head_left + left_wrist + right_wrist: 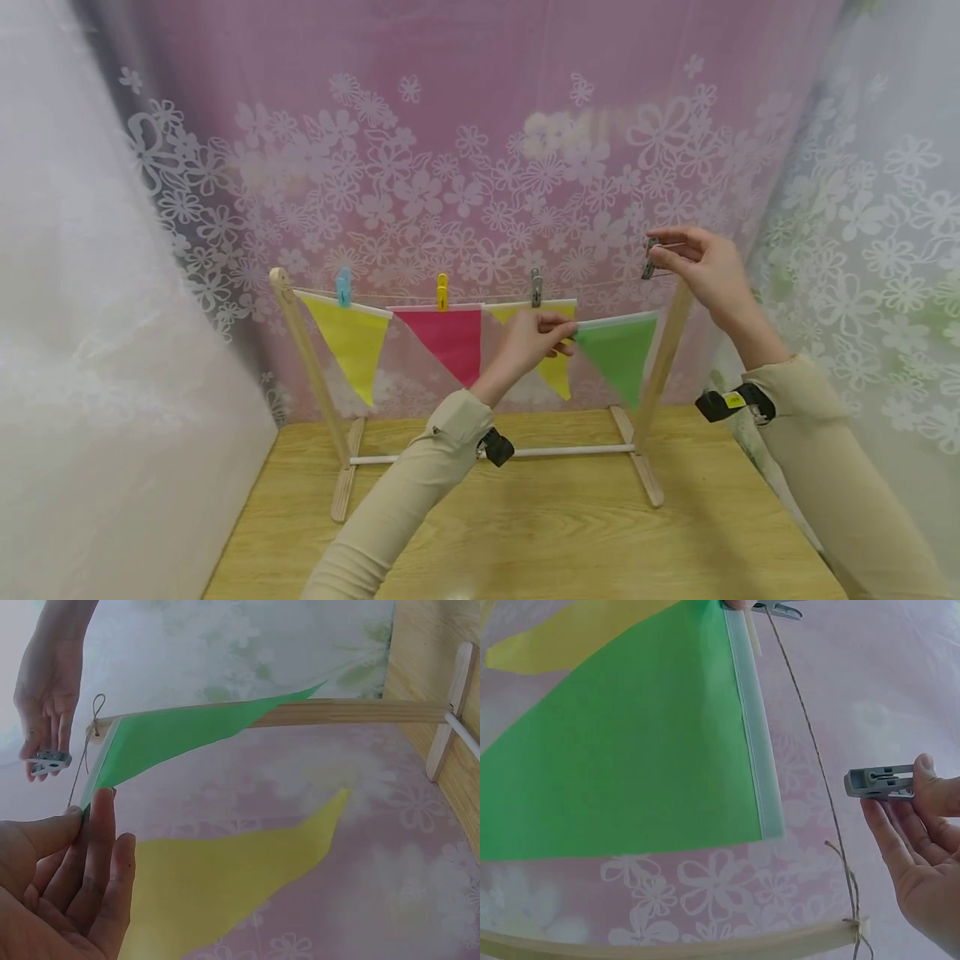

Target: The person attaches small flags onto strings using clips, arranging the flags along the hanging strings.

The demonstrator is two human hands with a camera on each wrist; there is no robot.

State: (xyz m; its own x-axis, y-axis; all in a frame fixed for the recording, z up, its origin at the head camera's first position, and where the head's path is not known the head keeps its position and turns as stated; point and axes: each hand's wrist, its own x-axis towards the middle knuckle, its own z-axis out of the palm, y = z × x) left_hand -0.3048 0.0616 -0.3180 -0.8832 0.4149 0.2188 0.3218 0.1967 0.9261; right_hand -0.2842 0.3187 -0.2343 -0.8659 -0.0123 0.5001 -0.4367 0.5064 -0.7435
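Between thumb and fingers, my left hand (531, 340) pinches the upper left corner of a green triangular pennant (618, 352). The pennant's white top edge lies just below the twine (810, 724), apart from it in the right wrist view. My right hand (705, 271) holds a grey clothespin (881, 782) by one end, above the twine near the right post. Along the twine, a blue clothespin (343, 287) holds a yellow pennant (348, 337), a yellow clothespin (442, 292) a red pennant (450, 337), and another grey clothespin (536, 287) a second yellow pennant (225, 889), partly behind my left hand.
The twine runs between a left wooden post (311, 371) and a right wooden post (663, 367), knotted at the right one. A white rod (577, 451) joins their feet on the wood-grain table (525, 533). A flowered pink curtain (450, 125) hangs behind.
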